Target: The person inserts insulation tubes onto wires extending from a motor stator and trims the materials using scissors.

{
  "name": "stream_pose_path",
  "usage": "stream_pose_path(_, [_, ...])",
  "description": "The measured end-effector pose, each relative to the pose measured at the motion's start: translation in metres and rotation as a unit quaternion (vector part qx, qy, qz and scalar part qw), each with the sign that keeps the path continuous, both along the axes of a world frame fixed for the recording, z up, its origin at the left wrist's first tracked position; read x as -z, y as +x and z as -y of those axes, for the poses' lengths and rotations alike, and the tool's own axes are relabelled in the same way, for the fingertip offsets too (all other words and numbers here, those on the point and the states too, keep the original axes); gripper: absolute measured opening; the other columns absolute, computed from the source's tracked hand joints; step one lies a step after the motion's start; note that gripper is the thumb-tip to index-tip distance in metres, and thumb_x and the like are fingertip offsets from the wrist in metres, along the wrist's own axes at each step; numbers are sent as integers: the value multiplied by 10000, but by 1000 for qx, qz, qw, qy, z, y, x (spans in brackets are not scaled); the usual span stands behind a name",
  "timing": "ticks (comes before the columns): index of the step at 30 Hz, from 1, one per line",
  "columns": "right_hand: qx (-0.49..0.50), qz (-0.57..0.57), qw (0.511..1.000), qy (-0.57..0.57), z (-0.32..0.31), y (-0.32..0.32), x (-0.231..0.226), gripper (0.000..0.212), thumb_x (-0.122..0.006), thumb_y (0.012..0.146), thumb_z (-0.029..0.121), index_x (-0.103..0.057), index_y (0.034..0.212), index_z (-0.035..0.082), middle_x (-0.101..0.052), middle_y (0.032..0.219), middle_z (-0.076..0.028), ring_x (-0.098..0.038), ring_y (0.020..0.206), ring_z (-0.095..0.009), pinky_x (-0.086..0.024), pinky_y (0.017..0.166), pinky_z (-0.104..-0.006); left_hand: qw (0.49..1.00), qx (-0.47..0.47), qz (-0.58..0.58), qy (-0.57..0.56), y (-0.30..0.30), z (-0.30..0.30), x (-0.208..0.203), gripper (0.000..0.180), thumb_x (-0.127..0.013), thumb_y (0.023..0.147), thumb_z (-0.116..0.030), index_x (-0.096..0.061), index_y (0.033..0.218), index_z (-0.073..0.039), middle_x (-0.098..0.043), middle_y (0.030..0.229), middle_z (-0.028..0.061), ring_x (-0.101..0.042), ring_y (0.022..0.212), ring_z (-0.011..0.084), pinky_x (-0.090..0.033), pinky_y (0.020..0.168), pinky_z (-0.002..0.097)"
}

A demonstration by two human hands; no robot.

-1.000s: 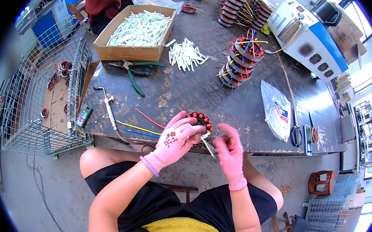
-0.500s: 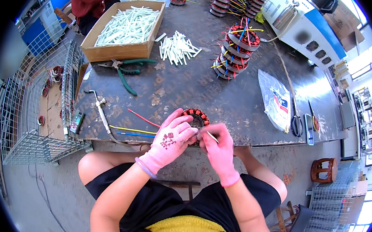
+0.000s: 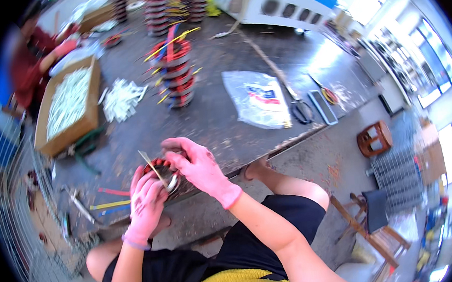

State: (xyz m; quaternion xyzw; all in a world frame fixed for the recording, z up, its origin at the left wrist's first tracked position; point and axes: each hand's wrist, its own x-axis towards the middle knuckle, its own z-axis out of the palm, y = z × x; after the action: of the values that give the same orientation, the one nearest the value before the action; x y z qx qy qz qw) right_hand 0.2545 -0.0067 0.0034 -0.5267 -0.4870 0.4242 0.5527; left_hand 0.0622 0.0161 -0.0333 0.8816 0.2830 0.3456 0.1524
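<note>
A ring-shaped motor stator with red windings (image 3: 160, 165) is at the table's near edge, between my pink-gloved hands. My left hand (image 3: 145, 201) is closed on its near left side, partly hiding it. Red and yellow lead wires (image 3: 110, 205) run out to the left of that hand. A thin pale strip (image 3: 152, 166) slants across the stator by my left fingertips. Something small and white (image 3: 173, 182) shows inside the ring. My right hand (image 3: 200, 169) is at the stator's right far side, fingers curled; what they hold, if anything, is hidden.
Beyond are a cardboard box of white sticks (image 3: 95, 87), a loose stick pile (image 3: 123, 99) and stacked stators (image 3: 179, 81). Green-handled pliers (image 3: 86, 153) lie left. A plastic bag (image 3: 257, 99), scissors (image 3: 301, 112) and phone (image 3: 323, 107) lie right. Another person (image 3: 34, 62) works far left.
The view has swung to the right. My right hand has moved from the stator's near right to its far right side. The strip, earlier at my right fingers, now slants by my left fingertips.
</note>
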Motion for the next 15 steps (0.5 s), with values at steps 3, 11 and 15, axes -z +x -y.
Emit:
stream_pose_path(3, [125, 139, 982, 1, 46, 70, -2, 276, -677, 929, 110, -680, 1198, 48, -702, 956, -25, -619, 863, -76, -518, 762, -255, 1000, 1, -13, 13, -5, 2, 5, 223, -651, 769, -20, -636, 989, -51, -660, 1027, 116, -591, 1156, 341, -324, 1141, 579])
stream_pose_path(11, [379, 469, 792, -97, 101, 269, 48, 235, -696, 869, 228, -706, 1047, 75, -667, 1009, -130, -664, 895, -309, -527, 787, -401, 998, 11, -52, 43, -4, 1, 12, 272, -608, 774, -43, -639, 1044, -58, -638, 953, 104, -599, 1115, 345, -324, 1135, 594])
stream_pose_path(15, [376, 492, 774, -128, 86, 282, 52, 239, -674, 889, 264, -706, 1056, 96, -658, 1044, -122, -660, 936, -325, -520, 801, -418, 998, -11, -53, 29, -3, 4, 9, 257, -589, 786, -51, -652, 1035, -60, -640, 953, 104, -598, 1105, 338, -330, 1134, 587])
